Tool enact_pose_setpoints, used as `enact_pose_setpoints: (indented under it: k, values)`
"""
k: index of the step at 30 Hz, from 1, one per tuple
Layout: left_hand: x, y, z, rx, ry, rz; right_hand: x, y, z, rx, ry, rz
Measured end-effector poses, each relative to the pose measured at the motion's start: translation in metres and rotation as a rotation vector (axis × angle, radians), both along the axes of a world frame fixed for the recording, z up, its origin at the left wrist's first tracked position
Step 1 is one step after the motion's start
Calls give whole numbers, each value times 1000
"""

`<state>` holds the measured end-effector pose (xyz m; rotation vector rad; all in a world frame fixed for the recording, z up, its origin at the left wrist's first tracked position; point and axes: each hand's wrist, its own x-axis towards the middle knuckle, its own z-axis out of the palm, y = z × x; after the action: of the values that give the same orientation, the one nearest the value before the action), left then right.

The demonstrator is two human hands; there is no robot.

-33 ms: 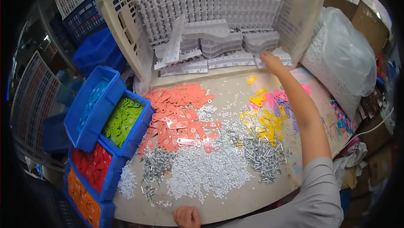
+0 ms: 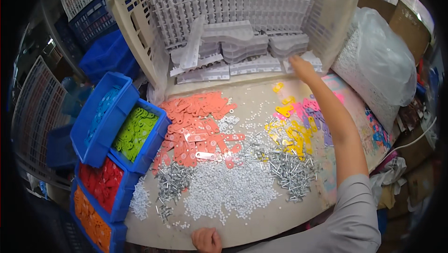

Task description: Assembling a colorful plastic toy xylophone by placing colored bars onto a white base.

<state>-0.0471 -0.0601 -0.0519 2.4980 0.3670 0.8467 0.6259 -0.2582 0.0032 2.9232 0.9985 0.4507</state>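
Against the earlier frame almost nothing has changed: the cream crate [image 2: 340, 15], the table [image 2: 276, 221] and the blue bins [image 2: 122, 115] sit as they did, and both hands keep their places. The right arm [image 2: 338, 122] reaches forward across the table, its hand [image 2: 302, 68] at the crate's front, with fingers at a white plastic piece [image 2: 311, 60] lying near the right corner; whether they grip it I cannot tell. The left hand [image 2: 205, 240] rests at the table's near edge, fingers curled in; its palm is hidden. Coral strips [image 2: 198, 106] bear pale round marks too small to read. Yellow pieces [image 2: 295, 134] lie to their right; metal pins [image 2: 298, 178] flank tiny white beads [image 2: 228, 190].
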Motion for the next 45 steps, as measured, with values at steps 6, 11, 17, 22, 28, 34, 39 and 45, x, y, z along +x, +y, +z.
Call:
enact_pose_setpoints:
  k: [6, 11, 17, 22, 28, 34, 39, 45]
  values:
    - [3, 3, -5, -54, 16, -40, -121, -18, 57, 535, -417, 297]
    - [14, -18, 12, -611, 24, -75, -325, -29, 19, 775, 365, 451]
    - [59, -39, 32, -1629, -49, -217, -525, 10, -21, 907, 619, 752]
    - [59, -33, 35, -1645, -8, -131, -550, 19, -10, 921, 226, 739]
    - [71, -20, 32, -1152, -19, -81, -517, -20, -16, 681, 162, 359]
    - [70, -20, 34, -552, 275, 0, -482, -45, -8, 632, 173, -32]
    - [71, -19, 37, -147, 302, 0, -486, -52, -12, 568, 236, -110]
    - [64, 4, 64, -147, 281, 3, -484, -47, -17, 508, 232, -174]
